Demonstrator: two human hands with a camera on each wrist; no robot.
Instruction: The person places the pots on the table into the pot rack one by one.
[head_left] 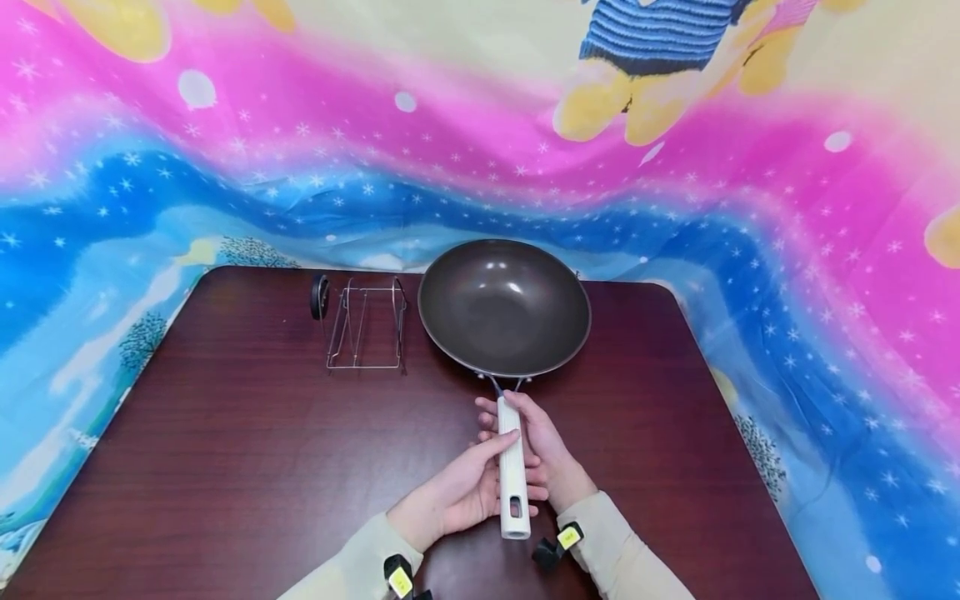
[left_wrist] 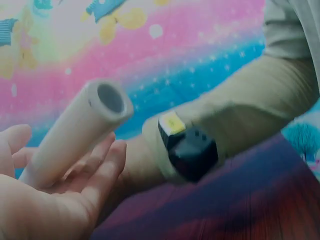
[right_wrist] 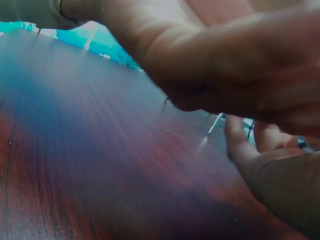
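A wok point(head_left: 504, 304) with a dark grey inside and a long white handle is in the head view, its bowl pointing away from me. My left hand point(head_left: 468, 492) holds the handle from the left, thumb across its top and fingers beneath. In the left wrist view the handle point(left_wrist: 72, 135) lies over that palm, its hollow end facing the camera. From the right, my right hand point(head_left: 551, 450) grips the handle nearer the bowl, thumb on top and fingertips showing on the far side. In the right wrist view, the hands hide the handle.
Left of the wok, a metal wire rack point(head_left: 365, 329) stands on the dark red-brown table point(head_left: 285, 467). A black disc point(head_left: 320, 297) is at the rack's left side. Patterned cloth point(head_left: 480, 179) hangs behind the table and along its sides.
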